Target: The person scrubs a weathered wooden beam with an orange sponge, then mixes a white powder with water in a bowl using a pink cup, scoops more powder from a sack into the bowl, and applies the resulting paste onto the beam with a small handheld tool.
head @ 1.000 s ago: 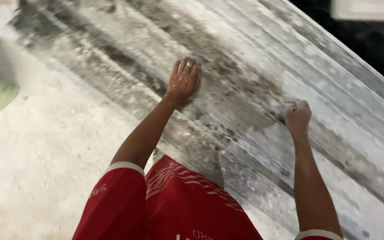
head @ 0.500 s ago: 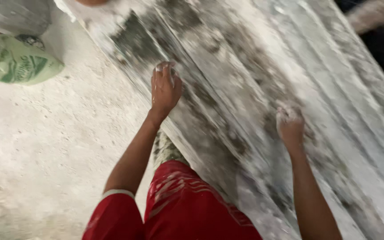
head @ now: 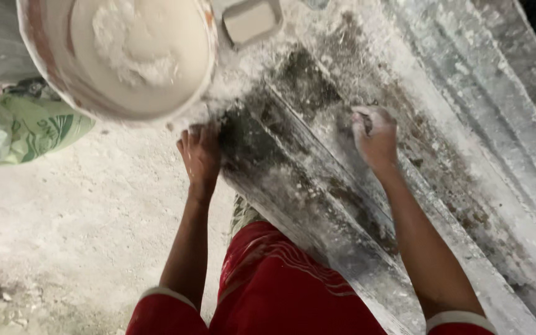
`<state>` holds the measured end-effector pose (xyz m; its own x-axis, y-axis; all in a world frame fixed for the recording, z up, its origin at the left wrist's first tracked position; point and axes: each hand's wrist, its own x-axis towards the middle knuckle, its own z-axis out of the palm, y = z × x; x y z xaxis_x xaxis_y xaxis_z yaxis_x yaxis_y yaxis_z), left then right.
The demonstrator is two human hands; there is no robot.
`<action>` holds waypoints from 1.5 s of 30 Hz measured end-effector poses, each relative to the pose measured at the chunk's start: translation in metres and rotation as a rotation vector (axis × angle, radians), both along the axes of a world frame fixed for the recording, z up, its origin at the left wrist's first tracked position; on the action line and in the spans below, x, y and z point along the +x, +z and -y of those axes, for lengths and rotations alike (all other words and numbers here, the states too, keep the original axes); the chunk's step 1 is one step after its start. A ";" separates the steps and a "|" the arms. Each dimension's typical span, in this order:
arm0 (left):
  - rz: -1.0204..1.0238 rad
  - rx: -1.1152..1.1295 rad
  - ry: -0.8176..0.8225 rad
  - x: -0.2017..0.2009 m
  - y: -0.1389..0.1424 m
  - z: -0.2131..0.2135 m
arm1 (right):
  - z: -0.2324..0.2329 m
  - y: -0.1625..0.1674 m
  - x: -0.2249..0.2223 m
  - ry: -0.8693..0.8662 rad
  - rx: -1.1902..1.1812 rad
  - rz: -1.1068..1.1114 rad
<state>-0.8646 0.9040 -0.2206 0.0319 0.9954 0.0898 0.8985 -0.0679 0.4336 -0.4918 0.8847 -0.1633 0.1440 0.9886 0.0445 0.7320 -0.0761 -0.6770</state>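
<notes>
A long ribbed mould (head: 317,180), dark and streaked with white plaster, runs diagonally across the view. My left hand (head: 200,152) lies flat with spread fingers on its near edge, just below a large round basin (head: 119,56) holding white plaster paste. My right hand (head: 375,138) is curled on a ridge of the mould, fingers closed around something small and dark that I cannot make out. Both hands are dusted white.
A green and white sack (head: 23,127) lies at the left on the dusty concrete floor (head: 82,242). A small square white container (head: 249,20) sits by the basin. My red-clad legs (head: 268,291) are at the bottom centre.
My view has shifted toward the basin end of the mould, bringing the basin into sight. Both hands have slid along the mould toward it; the left now rests at the mould's edge.
</notes>
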 end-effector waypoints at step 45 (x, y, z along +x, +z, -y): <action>1.229 -1.196 0.566 0.184 0.065 -0.110 | -0.175 0.013 -0.044 -0.283 -0.537 0.027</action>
